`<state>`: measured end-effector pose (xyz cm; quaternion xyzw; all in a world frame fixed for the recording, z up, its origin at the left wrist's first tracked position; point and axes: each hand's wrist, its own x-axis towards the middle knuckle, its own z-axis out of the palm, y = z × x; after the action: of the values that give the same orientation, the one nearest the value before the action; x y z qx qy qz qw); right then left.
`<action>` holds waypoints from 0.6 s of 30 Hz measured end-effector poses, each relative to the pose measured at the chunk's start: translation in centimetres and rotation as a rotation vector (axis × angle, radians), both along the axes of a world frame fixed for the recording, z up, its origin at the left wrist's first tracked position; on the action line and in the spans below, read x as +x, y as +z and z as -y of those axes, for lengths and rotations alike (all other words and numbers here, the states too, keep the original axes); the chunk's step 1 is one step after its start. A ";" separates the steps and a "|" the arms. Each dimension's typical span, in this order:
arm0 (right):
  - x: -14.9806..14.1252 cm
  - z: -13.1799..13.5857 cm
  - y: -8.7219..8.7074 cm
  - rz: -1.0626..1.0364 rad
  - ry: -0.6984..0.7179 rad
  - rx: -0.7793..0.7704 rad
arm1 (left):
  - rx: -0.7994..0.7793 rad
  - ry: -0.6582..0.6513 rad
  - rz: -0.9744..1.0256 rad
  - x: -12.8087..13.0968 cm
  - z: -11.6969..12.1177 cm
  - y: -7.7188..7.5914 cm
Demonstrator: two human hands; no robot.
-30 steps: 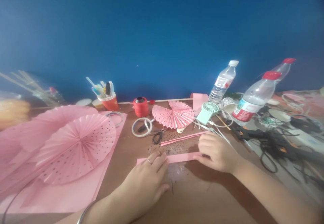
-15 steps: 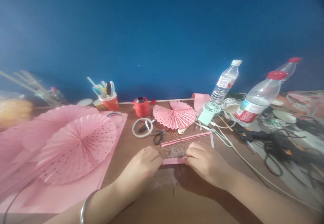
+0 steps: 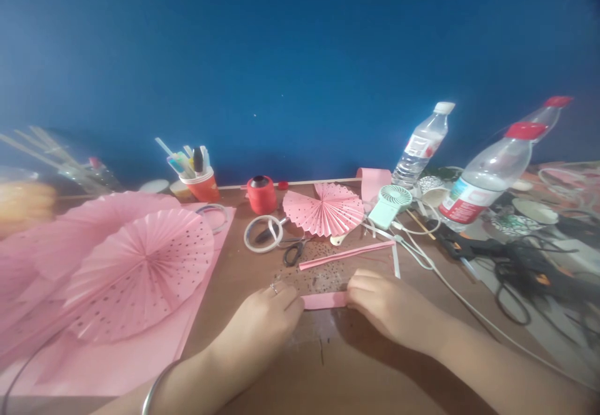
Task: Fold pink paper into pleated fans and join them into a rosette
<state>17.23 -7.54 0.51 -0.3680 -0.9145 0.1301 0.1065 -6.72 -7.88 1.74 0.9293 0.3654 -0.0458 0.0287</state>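
A pink paper strip (image 3: 324, 301) stretches between my two hands just above or on the table. My left hand (image 3: 267, 315), with a ring and a bracelet, is closed on the strip's left end. On the right end, the curled fingers of my right hand (image 3: 387, 302) grip it too; both ends are hidden under the hands. Just beyond lies a narrow folded pink strip (image 3: 347, 256), with tiny dark bits scattered around it. Behind that is a pleated pink paper fan (image 3: 323, 210) with dark dots.
Large pleated pink fans (image 3: 145, 265) lie on pink sheets at left. A tape roll (image 3: 263, 234), black scissors (image 3: 293, 254) and a red container (image 3: 261, 195) are further back. At right stand a mint handheld fan (image 3: 390, 205), plastic bottles (image 3: 487, 177) and a glue gun (image 3: 464, 246) with cables.
My left hand went from lying flat on the strip to gripping its end. My right hand moved left along the strip, so both hands are now closer together.
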 end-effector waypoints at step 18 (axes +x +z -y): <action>-1.2 0.3 0.0 0.006 -0.031 -0.005 | -0.205 0.056 0.248 0.3 -1.0 0.5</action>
<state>16.03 -7.81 0.54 -0.3828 -0.9087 0.1295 0.1051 -6.41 -6.93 2.28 0.9094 0.3784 0.0329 0.1695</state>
